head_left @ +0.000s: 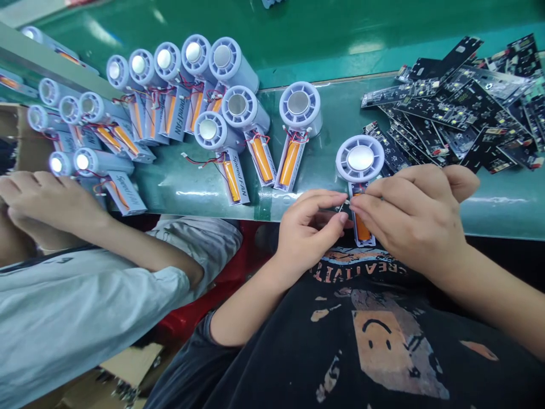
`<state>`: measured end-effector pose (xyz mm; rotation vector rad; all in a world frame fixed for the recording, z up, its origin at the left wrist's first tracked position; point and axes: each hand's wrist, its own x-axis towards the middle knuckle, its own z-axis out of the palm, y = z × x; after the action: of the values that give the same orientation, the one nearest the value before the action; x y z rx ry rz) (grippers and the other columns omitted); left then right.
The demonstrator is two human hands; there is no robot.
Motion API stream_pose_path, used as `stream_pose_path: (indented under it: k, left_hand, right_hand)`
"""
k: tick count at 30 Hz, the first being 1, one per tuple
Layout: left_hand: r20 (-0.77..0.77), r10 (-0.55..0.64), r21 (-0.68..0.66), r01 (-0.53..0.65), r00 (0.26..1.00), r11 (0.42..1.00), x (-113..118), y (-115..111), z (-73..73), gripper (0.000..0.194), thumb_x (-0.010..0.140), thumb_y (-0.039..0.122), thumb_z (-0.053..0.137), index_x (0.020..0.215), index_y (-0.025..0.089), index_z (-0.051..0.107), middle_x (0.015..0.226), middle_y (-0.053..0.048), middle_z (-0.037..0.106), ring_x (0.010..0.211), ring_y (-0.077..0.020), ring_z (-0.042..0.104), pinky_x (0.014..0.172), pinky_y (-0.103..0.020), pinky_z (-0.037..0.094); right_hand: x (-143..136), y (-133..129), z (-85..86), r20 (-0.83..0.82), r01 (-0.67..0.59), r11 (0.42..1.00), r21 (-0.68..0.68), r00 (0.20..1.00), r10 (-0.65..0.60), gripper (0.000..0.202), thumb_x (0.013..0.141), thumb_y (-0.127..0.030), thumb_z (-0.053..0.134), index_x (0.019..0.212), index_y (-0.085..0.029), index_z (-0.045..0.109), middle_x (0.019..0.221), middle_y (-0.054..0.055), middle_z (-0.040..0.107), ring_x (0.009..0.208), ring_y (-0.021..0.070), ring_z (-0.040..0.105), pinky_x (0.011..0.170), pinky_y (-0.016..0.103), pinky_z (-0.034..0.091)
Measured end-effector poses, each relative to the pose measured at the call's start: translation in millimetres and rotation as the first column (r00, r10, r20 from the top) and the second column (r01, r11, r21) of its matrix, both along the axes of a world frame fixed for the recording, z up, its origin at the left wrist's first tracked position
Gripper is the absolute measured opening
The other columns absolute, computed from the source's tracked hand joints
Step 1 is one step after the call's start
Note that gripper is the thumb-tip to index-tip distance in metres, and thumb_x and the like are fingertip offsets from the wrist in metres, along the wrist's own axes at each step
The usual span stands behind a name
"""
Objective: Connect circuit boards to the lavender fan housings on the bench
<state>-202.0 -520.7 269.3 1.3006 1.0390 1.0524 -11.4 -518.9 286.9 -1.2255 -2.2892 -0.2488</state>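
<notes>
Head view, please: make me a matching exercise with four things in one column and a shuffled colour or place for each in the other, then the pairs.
Things:
1. circuit boards
2. cylinder in the rightmost fan
3. bench top
4. co-worker's shirt

Colours or places:
A. green
B. pale grey
C. heaped at the right
D. orange

Pairs: 1-C, 2-D, 3-A, 4-B

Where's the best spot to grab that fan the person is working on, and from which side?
I'd take the fan by its round head, from the left: that looks like a broad, sturdy shape to close around. Boards crowd the right. The handle seems a poorer choice, since its open front shows an orange cylinder and both hands are there.
</notes>
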Motion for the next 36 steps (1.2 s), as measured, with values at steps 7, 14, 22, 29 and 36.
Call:
stream_pose_path:
  k: [7,14,22,29,36]
  left_hand:
    - [0.054,0.014,-0.093,-0.009,0.998,0.996,3,0,2.4,0.015,0.086,0.023,0.075,0.1,0.018,0.074,0.113,-0.006,0.072,0.071,-0.0109,0.076,0.054,-0.016,0.061]
    - [0.225,0.049,-0.33,0.029,0.973,0.943,7,3,5.0,0.031,0.082,0.037,0.082,0.103,0.017,0.07,0.089,-0.002,0.076,0.066,-0.0109,0.074,0.052,-0.016,0.06]
    - [0.248,0.049,-0.352,0.043,0.968,0.935,9,4,6.9,0.032,0.081,0.037,0.083,0.103,0.017,0.07,0.093,-0.002,0.078,0.064,-0.01,0.073,0.052,-0.016,0.059]
    - [0.237,0.04,-0.339,0.044,0.971,0.94,9,3,6.7,0.031,0.081,0.035,0.082,0.103,0.017,0.07,0.091,-0.002,0.078,0.065,-0.0107,0.074,0.053,-0.016,0.059]
    - [0.241,0.041,-0.325,0.041,0.97,0.945,9,3,4.4,0.029,0.082,0.034,0.082,0.103,0.017,0.07,0.083,0.0,0.076,0.066,-0.0114,0.074,0.052,-0.016,0.059]
  right_hand:
    - [7,6,4.5,0.006,-0.068,0.993,-0.092,0.998,0.069,0.014,0.101,-0.026,0.059,0.09,-0.028,0.067,0.097,-0.001,0.075,0.091,0.0232,0.062,0.075,0.042,0.038]
    - [8,6,-2.4,-0.253,-0.034,0.997,-0.074,0.967,0.014,0.005,0.097,-0.027,0.067,0.093,-0.028,0.07,0.093,-0.001,0.075,0.087,0.0234,0.06,0.081,0.044,0.038]
    - [4,7,-11.1,-0.294,-0.044,0.996,-0.078,0.956,0.019,0.006,0.096,-0.028,0.068,0.091,-0.026,0.071,0.088,0.0,0.073,0.085,0.0236,0.057,0.079,0.042,0.039]
    - [5,5,-7.0,-0.244,-0.042,0.996,-0.078,0.969,0.022,0.003,0.095,-0.025,0.069,0.093,-0.026,0.071,0.09,0.001,0.074,0.087,0.0237,0.058,0.081,0.043,0.039]
    - [4,5,-5.9,-0.236,-0.034,0.995,-0.095,0.972,0.011,0.008,0.097,-0.027,0.067,0.091,-0.03,0.071,0.092,0.0,0.073,0.087,0.0231,0.061,0.08,0.042,0.043]
